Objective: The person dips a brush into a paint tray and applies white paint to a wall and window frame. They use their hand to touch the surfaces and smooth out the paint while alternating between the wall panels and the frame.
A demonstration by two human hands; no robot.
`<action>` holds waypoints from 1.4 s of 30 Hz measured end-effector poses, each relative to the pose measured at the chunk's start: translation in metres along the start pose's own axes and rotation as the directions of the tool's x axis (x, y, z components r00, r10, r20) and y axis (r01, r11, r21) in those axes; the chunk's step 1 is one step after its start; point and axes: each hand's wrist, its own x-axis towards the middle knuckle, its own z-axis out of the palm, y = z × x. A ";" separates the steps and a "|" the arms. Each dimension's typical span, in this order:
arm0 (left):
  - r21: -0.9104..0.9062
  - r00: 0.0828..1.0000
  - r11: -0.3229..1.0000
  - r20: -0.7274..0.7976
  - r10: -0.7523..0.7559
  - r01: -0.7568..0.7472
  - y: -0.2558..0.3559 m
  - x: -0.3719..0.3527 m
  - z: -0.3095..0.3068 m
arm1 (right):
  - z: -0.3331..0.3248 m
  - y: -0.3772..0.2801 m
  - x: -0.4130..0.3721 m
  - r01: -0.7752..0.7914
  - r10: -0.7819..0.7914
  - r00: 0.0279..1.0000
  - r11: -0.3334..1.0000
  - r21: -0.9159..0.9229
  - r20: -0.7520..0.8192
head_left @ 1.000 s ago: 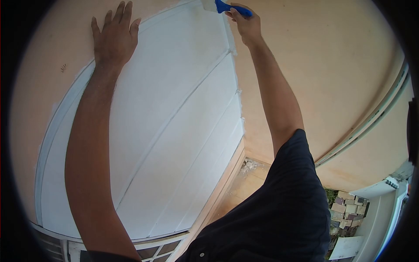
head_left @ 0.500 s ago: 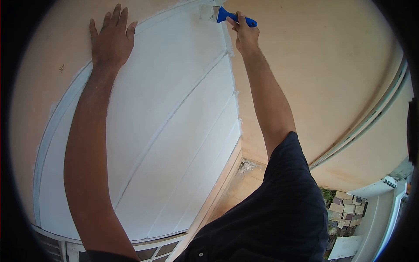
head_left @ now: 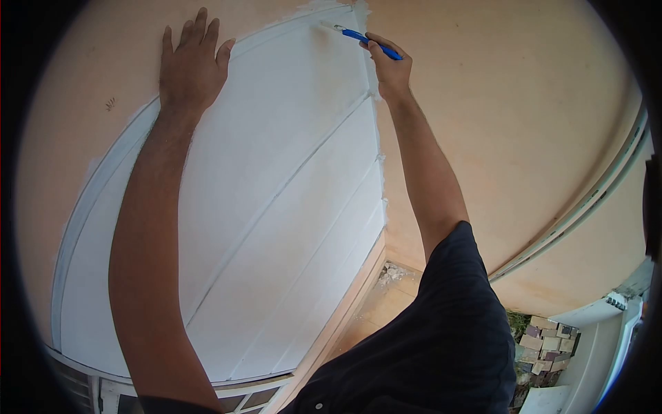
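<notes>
A blue-handled paintbrush (head_left: 372, 44) is gripped in my right hand (head_left: 392, 69) near the upper corner of the white panelled surface (head_left: 276, 124). Seen nearly edge-on, its pale bristles meet the white paint beside a faint brownish patch. My left hand (head_left: 193, 65) lies flat with fingers spread on the peach-coloured wall (head_left: 89, 69), just past the panel's raised border (head_left: 103, 162). Nothing is in that hand. White paint smears show along the panel's edges.
Two curved pipes or rails (head_left: 572, 207) run along the peach wall at right. Below are a tiled ledge with rubble (head_left: 393, 272), a stack of stone pieces (head_left: 548, 345) and a white-framed window (head_left: 248, 400) at the panel's lower edge.
The paintbrush has turned from its broad face to nearly edge-on and shifted slightly down. My left hand stays spread on the wall; the whole view has shifted a little.
</notes>
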 end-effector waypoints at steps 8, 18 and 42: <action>-0.029 1.000 1.000 0.014 0.003 -0.003 0.000 0.001 -0.006 | -0.010 -0.003 0.015 -0.024 0.019 0.987 0.999 0.029 0.158; -0.079 1.000 0.997 0.027 0.016 -0.014 0.001 0.001 -0.016 | -0.007 0.001 0.028 -0.026 0.015 0.964 0.999 0.039 0.264; -0.133 0.997 0.991 0.072 -0.017 0.026 0.004 0.003 -0.020 | -0.049 0.033 0.024 -0.208 0.170 0.958 0.966 0.151 0.233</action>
